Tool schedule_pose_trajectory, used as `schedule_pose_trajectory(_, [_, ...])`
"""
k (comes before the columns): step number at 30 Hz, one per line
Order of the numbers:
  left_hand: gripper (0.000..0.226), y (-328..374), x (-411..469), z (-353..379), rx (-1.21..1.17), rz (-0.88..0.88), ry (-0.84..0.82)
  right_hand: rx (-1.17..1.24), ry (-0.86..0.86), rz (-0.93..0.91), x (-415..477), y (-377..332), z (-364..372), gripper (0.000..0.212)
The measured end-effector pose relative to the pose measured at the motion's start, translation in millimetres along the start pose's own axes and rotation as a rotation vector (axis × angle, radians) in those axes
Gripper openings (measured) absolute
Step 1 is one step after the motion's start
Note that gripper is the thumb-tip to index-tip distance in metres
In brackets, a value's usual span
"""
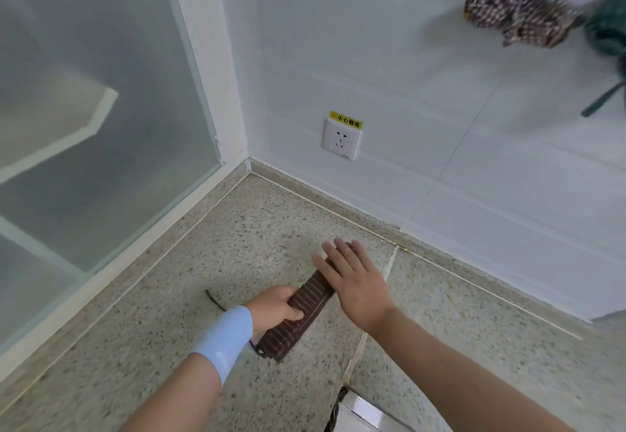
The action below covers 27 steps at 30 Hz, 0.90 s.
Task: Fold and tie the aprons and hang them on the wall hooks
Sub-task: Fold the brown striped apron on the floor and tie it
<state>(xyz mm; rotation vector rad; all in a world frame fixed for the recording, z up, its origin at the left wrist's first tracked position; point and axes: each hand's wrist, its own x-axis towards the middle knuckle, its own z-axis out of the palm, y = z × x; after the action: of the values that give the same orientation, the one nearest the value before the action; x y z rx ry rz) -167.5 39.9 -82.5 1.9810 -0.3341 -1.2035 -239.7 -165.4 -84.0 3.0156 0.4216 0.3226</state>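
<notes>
fold stage | striped apron gripped by left hand, pressed flat by straight-fingered right hand at 1 o'clock | tying needed next, probs

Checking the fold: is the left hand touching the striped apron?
Touching. Head view shows the left hand curled over the folded striped apron, gripping it.
</notes>
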Motion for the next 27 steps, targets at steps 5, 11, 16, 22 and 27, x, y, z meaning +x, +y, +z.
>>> schedule_pose_trajectory(5, [0.028,32,-47,-1,-0.287,0.102,-0.072,0.017,-0.038,0.039,-24,-20,-33,0.074])
schedule_pose_trajectory(11, [0.023,64,-101,8,-0.449,0.268,-0.115,0.294,0.143,0.198,-16,-28,-88,0.035])
schedule_pose_trajectory(16, [0.064,85,-141,11,-0.694,0.417,0.108,0.584,-0.045,0.315,0,-20,-158,0.023])
schedule_pose_trajectory(22, [0.103,111,-173,18,-0.444,0.499,0.159,0.78,-0.081,0.491,0,-18,-228,0.014])
schedule_pose_trajectory(27, [0.064,128,-196,29,-0.47,0.546,-0.149,0.964,-0.066,0.532,-2,-31,-262,0.008])
